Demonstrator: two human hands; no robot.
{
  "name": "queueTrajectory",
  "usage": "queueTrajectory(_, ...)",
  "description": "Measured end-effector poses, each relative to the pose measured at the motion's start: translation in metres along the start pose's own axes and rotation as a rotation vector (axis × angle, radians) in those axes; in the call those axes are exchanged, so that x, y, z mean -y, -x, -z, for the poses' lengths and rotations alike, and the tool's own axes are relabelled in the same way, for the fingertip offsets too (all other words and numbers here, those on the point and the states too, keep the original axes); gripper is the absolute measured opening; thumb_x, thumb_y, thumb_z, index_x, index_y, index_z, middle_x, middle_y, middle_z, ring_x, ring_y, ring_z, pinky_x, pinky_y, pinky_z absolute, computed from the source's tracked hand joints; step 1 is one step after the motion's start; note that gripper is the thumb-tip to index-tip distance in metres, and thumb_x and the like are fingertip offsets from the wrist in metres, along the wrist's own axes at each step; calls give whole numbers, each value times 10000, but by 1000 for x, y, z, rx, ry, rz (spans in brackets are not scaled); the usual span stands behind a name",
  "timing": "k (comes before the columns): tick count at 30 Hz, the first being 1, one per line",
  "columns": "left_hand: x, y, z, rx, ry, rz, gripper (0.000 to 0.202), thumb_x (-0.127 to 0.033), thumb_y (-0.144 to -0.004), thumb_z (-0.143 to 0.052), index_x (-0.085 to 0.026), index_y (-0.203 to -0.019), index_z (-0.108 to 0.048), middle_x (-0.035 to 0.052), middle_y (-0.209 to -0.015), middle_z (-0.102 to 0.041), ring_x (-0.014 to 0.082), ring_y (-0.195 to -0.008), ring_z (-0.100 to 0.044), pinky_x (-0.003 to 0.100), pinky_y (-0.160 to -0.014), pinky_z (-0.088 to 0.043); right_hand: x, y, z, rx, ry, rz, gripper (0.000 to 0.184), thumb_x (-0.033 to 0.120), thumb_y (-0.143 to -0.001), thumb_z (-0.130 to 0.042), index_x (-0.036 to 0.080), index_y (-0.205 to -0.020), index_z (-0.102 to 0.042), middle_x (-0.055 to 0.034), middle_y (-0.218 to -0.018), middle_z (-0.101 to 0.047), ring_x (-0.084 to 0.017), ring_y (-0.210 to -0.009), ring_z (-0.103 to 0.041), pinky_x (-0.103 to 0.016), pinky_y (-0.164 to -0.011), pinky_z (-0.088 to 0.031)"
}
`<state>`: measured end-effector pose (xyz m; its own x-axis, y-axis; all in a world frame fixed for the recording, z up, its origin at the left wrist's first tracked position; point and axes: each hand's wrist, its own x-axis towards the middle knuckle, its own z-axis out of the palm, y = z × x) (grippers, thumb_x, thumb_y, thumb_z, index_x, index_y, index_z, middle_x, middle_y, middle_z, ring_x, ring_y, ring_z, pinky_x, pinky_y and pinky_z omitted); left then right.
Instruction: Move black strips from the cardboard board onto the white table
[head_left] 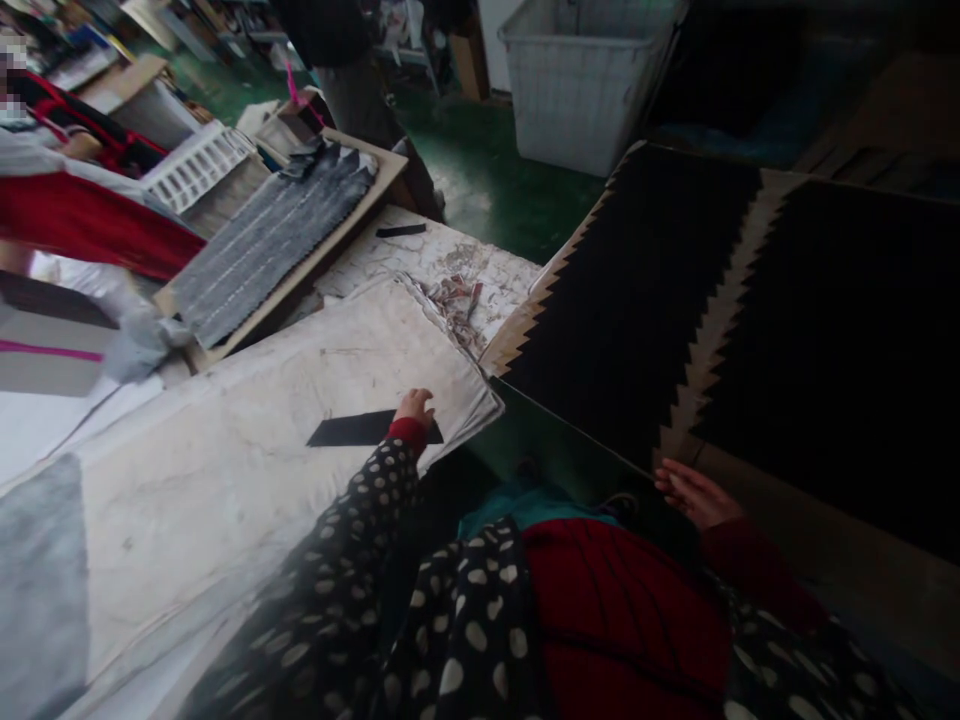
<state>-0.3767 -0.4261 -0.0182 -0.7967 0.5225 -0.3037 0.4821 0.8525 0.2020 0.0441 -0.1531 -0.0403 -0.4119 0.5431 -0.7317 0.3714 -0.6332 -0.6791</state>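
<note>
My left hand [415, 406] is over the right end of a black strip [351, 429] on a pale, cloth-covered work surface [225, 450]. Its fingers are slightly bent and apart, and I see nothing held in them. To the right, my right hand [697, 495] reaches the near edge of a brown board [684, 415]. Its fingers are stretched out, with the tips at the bare gap between two black areas. Those areas are rows of black strips [622, 270] with stepped, zigzag ends. Whether the right fingertips touch the board is hard to tell.
A tray of grey strips [277, 240] stands at the back left, near a white slotted basket [199, 165]. Scraps [457, 300] and a small black piece [401, 231] lie beyond the cloth. A grey bin [577, 90] stands behind. Other people are at the upper left.
</note>
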Motion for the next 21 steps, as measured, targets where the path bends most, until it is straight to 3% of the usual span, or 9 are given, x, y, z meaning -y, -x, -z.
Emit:
queueTrajectory(3, 63, 5, 10, 81, -128, 109, 285, -166, -674, -533, -163, -958, -533, 102, -1031, -495, 219, -969, -493, 325, -855, -376, -4, 4, 7, -34, 12, 31, 486, 425, -541, -666, 240, -976, -555, -63, -971, -608, -169, -812, -590, -254, -612, -475)
queueTrajectory(6, 96, 0, 10, 167, -218, 159, 359, -175, -659, -558, -169, -1015, -514, 98, -1069, -482, 219, -992, -482, 320, -852, -373, -2, 7, 7, -42, 53, 53, 460, 427, -562, -644, 237, -973, -566, -66, -978, -604, -170, -813, -584, -256, -608, -472)
queueTrajectory(11, 99, -18, 1, 302, -322, 150, 409, -218, -664, -581, -160, -1058, -485, 90, -1120, -459, 228, -1032, -438, 359, -820, -386, 15, 15, 2, -42, 135, 66, 442, 428, -561, -659, 210, -941, -601, -94, -960, -612, -207, -802, -588, -300, -612, -480)
queueTrajectory(17, 93, -44, 3, 396, -415, 99, 375, -217, -620, -606, -126, -964, -485, 110, -1070, -492, 235, -971, -477, 360, -785, -389, 24, 25, 7, -55, 162, 78, 400, 412, -647, -635, 174, -967, -597, -97, -959, -610, -163, -754, -590, -287, -632, -482)
queueTrajectory(21, 92, -58, 2, 441, -385, 18, 306, -237, -496, -630, -170, -746, -467, 59, -818, -569, 314, -875, -518, 383, -691, -408, 22, 26, 15, -53, 165, 76, 341, 346, -759, -561, 139, -1030, -548, -72, -949, -599, -123, -736, -578, -287, -650, -482)
